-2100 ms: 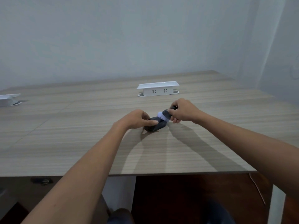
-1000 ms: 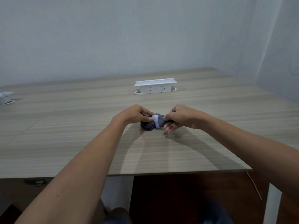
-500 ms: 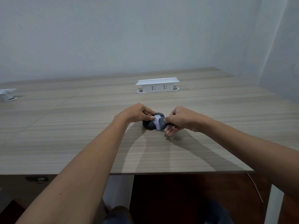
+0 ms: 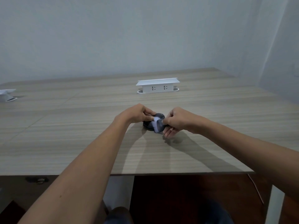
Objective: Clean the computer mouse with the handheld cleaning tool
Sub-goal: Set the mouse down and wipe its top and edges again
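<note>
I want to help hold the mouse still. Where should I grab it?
Grip the mouse by its two long sides, coming from the left like the left hand does now. It lies flat on the table, and the cleaning tool in the right hand covers its right end.

Both bare forearms reach forward from the lower corners and converge near the middle. Left hand [image 4: 135, 113]: knuckles up, fingers curled downward, thumb and fingertips closed in a grip on the mouse [image 4: 152, 122], wrist roughly level with the forearm. Right hand [image 4: 175, 121]: turned inward toward the left hand, thumb and forefinger pinching the cleaning tool [image 4: 158, 125], the lower fingers curled beneath it. The two hands sit just beside each other, fingertips nearly meeting.
</note>
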`<action>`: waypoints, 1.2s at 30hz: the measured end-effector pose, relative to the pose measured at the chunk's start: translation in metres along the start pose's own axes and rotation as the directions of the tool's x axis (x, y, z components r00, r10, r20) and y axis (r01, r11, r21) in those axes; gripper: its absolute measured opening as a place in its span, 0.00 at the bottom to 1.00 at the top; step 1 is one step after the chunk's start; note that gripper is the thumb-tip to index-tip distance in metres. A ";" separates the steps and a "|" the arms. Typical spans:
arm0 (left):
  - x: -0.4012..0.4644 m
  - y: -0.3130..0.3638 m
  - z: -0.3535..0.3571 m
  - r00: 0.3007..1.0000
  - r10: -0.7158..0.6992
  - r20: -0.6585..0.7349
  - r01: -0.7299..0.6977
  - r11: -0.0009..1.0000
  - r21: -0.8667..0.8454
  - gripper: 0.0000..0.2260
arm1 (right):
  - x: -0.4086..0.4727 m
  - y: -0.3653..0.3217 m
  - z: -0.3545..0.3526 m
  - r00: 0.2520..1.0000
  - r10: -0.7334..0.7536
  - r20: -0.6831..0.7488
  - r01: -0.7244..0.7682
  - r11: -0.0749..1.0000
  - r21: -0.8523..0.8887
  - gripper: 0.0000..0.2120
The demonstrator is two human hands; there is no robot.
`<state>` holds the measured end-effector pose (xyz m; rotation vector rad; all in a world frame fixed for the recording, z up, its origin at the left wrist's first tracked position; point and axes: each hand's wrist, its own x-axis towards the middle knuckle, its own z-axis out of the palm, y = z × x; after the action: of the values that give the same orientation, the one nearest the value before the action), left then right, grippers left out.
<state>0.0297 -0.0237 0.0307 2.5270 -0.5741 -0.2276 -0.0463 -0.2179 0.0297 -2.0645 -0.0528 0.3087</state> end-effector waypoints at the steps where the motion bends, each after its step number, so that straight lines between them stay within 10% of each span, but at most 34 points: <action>1: -0.001 0.000 0.000 1.000 -0.003 -0.001 0.003 1.000 0.000 0.17 | 0.001 0.000 -0.002 1.000 0.003 -0.013 -0.003 1.000 -0.002 0.13; 7: -0.003 0.003 0.001 0.999 -0.037 -0.005 0.037 0.999 -0.023 0.18 | 0.009 -0.001 -0.014 0.972 -0.038 -0.233 0.019 0.996 -0.082 0.14; 25: -0.007 0.009 0.006 0.992 -0.119 -0.032 0.114 0.986 -0.121 0.13 | 0.011 0.005 -0.005 0.957 -0.123 -0.262 0.070 0.976 -0.204 0.15; 36: -0.005 0.005 -0.018 0.990 -0.128 0.065 0.109 0.964 0.243 0.29 | 0.025 -0.005 -0.012 0.948 -0.168 -0.271 0.101 0.964 -0.247 0.11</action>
<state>0.0279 -0.0168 0.0487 2.8010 -0.5077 -0.3216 -0.0188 -0.2216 0.0350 -2.3038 -0.0539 -0.0925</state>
